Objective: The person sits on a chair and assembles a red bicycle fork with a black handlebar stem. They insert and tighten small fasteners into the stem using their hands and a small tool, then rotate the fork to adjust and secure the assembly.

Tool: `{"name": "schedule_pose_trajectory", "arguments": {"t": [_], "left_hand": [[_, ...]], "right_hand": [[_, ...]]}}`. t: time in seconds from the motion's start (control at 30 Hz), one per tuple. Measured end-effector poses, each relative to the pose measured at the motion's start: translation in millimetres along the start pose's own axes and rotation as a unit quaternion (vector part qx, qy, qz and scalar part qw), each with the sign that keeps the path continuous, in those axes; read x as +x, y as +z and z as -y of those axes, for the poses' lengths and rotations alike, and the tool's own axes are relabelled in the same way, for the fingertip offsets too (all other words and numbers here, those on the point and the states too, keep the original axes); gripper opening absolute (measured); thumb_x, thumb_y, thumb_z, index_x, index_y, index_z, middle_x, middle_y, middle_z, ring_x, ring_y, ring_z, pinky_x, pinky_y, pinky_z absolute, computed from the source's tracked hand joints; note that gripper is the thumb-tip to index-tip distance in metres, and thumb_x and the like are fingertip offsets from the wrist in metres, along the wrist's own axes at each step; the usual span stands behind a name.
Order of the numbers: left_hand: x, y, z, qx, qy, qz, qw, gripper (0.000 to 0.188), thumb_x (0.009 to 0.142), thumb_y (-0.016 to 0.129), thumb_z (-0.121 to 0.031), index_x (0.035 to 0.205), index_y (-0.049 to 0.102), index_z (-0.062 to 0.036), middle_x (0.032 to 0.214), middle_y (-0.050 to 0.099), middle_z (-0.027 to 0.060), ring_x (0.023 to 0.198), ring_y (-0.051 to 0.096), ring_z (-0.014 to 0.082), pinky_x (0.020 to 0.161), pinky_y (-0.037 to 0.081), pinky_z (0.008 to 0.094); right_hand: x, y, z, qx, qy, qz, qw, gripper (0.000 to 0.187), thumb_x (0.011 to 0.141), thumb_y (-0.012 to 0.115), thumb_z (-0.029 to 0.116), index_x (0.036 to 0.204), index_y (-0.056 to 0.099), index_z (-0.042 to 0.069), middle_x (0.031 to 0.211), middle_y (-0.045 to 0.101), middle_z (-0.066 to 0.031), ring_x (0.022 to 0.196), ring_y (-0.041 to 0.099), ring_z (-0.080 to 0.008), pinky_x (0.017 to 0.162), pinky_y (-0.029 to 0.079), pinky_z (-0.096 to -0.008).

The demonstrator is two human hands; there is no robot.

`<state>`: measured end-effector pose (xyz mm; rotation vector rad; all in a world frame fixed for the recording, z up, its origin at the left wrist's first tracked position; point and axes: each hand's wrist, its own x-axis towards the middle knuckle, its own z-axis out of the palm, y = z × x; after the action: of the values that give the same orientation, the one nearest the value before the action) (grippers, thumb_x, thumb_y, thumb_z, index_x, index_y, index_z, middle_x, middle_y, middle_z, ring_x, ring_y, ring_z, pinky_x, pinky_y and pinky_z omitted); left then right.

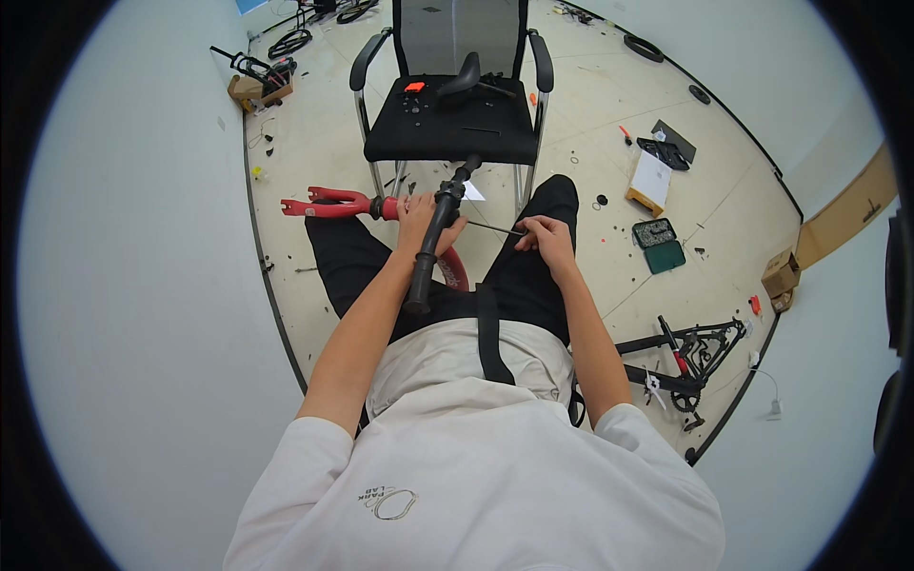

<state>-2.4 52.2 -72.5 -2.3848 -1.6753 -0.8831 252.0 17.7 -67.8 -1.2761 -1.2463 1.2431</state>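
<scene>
Across my lap lies a red bike fork, its two legs pointing left. A black handlebar with grips is joined near the fork's steerer end and runs from my lap toward the chair. My left hand is closed around the joint between fork and handlebar. In my right hand, above my right thigh, the fingers pinch a thin metal rod, which looks like a hex key. Its far end reaches the stem by the handlebar; the exact contact is too small to tell. Below the handlebar, a curved red tube shows partly.
Ahead stands a black chair with a bike saddle, an orange piece and small parts on it. On the floor at right are a green bit case, a white-and-yellow box and a black bike frame. Walls rise on both sides.
</scene>
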Motion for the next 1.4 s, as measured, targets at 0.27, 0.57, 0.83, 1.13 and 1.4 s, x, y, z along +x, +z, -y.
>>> {"name": "schedule_pose_trajectory", "arguments": {"t": [0.27, 0.57, 0.83, 1.13, 1.4], "left_hand": [[-2, -3, -1, 0.015, 0.024, 0.013, 1.000, 0.059, 0.071, 0.074, -0.052, 0.105, 0.063, -0.0042, 0.099, 0.058, 0.0147, 0.107, 0.053, 0.0337, 0.102, 0.027, 0.0487], [-2, 5, 3, 0.014, 0.022, -0.009, 1.000, 0.053, 0.070, 0.074, -0.047, 0.101, 0.064, -0.0045, 0.100, 0.059, 0.0148, 0.107, 0.053, 0.0336, 0.104, 0.027, 0.0484], [-4, 0, 3, 0.010, 0.019, -0.021, 1.000, 0.055, 0.068, 0.075, -0.044, 0.103, 0.063, -0.0038, 0.103, 0.058, 0.0160, 0.107, 0.054, 0.0341, 0.104, 0.028, 0.0477], [-4, 0, 5, 0.002, 0.014, -0.011, 1.000, 0.054, 0.069, 0.074, -0.044, 0.103, 0.063, -0.0037, 0.102, 0.057, 0.0159, 0.107, 0.053, 0.0339, 0.105, 0.026, 0.0482], [-4, 0, 5, 0.003, 0.011, 0.002, 1.000, 0.052, 0.070, 0.073, -0.044, 0.101, 0.064, -0.0039, 0.100, 0.058, 0.0159, 0.107, 0.053, 0.0340, 0.106, 0.026, 0.0484]], "right_hand": [[1, -1, 0, 0.013, -0.019, 0.006, 1.000, 0.022, 0.094, 0.057, 0.011, 0.106, 0.066, -0.005, 0.071, 0.068, -0.0062, 0.067, 0.062, -0.0094, 0.064, 0.045, -0.0219], [-3, -6, -12, -0.047, -0.091, 0.054, 0.993, 0.030, 0.093, 0.063, 0.014, 0.113, 0.062, -0.009, 0.083, 0.072, -0.0086, 0.074, 0.063, -0.0100, 0.072, 0.049, -0.0236], [-3, 0, -14, -0.152, -0.066, 0.048, 0.985, 0.036, 0.098, 0.055, 0.025, 0.094, 0.068, -0.009, 0.077, 0.072, -0.0106, 0.064, 0.062, -0.0118, 0.062, 0.050, -0.0253], [-5, 11, -15, -0.089, -0.065, 0.009, 0.994, 0.027, 0.096, 0.055, 0.017, 0.104, 0.066, -0.007, 0.075, 0.072, -0.0088, 0.068, 0.065, -0.0098, 0.063, 0.049, -0.0227], [-17, 2, -11, -0.065, -0.132, 0.066, 0.987, 0.041, 0.086, 0.063, -0.003, 0.126, 0.056, -0.003, 0.099, 0.072, -0.0076, 0.077, 0.061, -0.0061, 0.072, 0.047, -0.0208]]}}
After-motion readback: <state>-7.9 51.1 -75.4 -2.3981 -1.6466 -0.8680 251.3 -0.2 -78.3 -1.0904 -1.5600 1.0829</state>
